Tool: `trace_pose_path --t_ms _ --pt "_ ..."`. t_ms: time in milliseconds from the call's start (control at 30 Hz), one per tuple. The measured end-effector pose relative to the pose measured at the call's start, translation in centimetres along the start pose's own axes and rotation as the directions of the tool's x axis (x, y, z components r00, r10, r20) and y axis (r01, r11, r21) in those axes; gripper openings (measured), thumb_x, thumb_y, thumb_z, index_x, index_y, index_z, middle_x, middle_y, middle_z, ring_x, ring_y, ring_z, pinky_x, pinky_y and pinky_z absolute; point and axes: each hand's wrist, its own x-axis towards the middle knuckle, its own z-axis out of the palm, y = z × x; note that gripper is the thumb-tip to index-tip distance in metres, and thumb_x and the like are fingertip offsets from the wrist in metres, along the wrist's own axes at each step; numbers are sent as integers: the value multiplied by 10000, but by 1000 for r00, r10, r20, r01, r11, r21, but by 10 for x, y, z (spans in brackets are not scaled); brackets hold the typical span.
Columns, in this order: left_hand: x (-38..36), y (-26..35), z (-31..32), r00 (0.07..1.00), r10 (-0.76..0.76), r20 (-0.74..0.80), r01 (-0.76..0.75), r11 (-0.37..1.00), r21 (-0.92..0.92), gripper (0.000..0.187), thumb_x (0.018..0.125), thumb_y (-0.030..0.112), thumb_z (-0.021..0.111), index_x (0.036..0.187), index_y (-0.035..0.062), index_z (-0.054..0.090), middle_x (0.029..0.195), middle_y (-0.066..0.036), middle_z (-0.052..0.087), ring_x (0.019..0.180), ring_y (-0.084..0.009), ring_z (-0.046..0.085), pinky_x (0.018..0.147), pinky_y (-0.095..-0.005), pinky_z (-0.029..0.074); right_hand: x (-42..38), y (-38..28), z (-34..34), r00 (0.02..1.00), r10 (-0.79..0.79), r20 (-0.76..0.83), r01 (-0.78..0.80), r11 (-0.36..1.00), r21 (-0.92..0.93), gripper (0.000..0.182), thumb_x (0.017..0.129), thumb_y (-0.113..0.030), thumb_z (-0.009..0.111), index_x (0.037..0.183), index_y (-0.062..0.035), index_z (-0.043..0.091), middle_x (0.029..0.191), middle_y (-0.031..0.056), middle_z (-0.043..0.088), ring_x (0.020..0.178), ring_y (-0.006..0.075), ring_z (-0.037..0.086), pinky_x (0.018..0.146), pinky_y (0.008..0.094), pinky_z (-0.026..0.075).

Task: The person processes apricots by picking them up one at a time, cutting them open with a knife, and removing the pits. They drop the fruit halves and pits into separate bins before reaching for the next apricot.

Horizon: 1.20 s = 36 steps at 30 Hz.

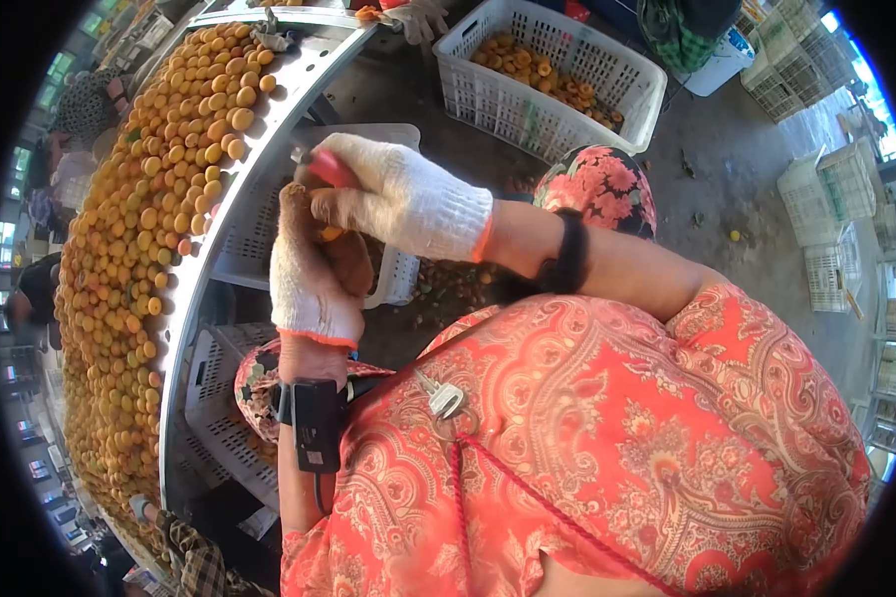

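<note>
1. Wears, nearest the camera, a red paisley shirt (607,428) with keys (446,400) on a red cord (518,483).
2. Grips a red-handled tool (333,170) in the gloved right hand (398,194), toward ten o'clock from view centre; looks bright red, with a small greyish tip.
3. Curls the gloved left hand (319,279), browned at the fingers, around something mostly hidden, with a bit of orange showing.
4. Has round orange fruit (149,219) heaped on a metal table (304,65) at nine o'clock, a white crate (567,75) of cut fruit at one, stacked crates (828,199) near three.
5. Hides much of the tool behind the right glove, and part of a pale tub (400,279) behind both hands.
6. Points tip-first toward ten o'clock, slanting lengthwise from four to ten.
</note>
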Motion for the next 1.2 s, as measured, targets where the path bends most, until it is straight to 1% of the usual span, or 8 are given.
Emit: trace_pose_path --t_ms 300,500,733,800,867,933,1067,1200 --pt "8 -7 0 950 311 6 -311 950 25 482 972 551 552 1104 95 636 821 31 623 492 -47 492 364 -193 310 -5 -22 6 996 -87 34 93 941 -324 278 810 -107 679 1053 -12 582 897 221 672 910 378 679 759 416 524" --pt "15 -2 -21 961 224 161 -234 971 43 521 996 535 511 1157 50 612 1046 -49 662 876 -153 668 724 -293 550 -4 -18 15 984 -176 14 169 913 -372 235 836 -154 654 1014 -21 577 820 259 644 840 446 646 699 480 510" --pt "-5 -1 -10 977 125 173 -93 979 -181 464 1008 476 513 1235 77 586 1163 -67 654 1089 -229 637 933 -377 518 -2 -17 24 977 -210 -23 178 876 -448 265 848 -187 669 1025 -15 573 819 264 642 830 450 642 686 488 509" --pt "1 -9 -13 982 149 116 -131 980 -149 465 1005 486 507 1279 118 588 1254 -62 643 1182 -243 603 993 -415 495 3 -11 22 977 -174 -127 109 908 -405 266 868 -102 684 1097 -10 584 863 186 662 820 298 701 678 378 524" --pt "1 -12 -12 973 149 176 -105 965 -240 405 1000 479 521 1163 125 631 1084 -34 700 995 -207 680 855 -359 557 7 0 25 958 -251 -138 162 873 -461 224 885 -115 694 1067 -19 608 838 115 674 797 206 688 682 350 524" --pt "-1 -8 -15 988 113 107 -97 984 -147 369 1002 469 522 1087 128 634 943 -11 688 829 -190 668 739 -327 546 12 10 27 988 -3 -156 28 987 157 176 924 -174 683 1039 -50 633 820 33 660 755 123 639 652 288 508" --pt "1 -1 -34 968 -48 245 60 997 -41 321 1002 437 526 937 136 616 613 41 560 444 -149 507 463 -266 419 17 1 3 914 179 -365 -130 979 156 158 927 -138 656 985 4 618 817 30 639 775 106 569 719 268 491" --pt "-10 -9 -17 970 47 237 -63 996 62 305 995 408 531 909 125 607 692 -3 581 564 -187 559 529 -314 437 7 9 17 991 67 -118 -84 986 -145 241 909 -230 695 980 -5 646 775 54 642 749 121 578 703 314 486"
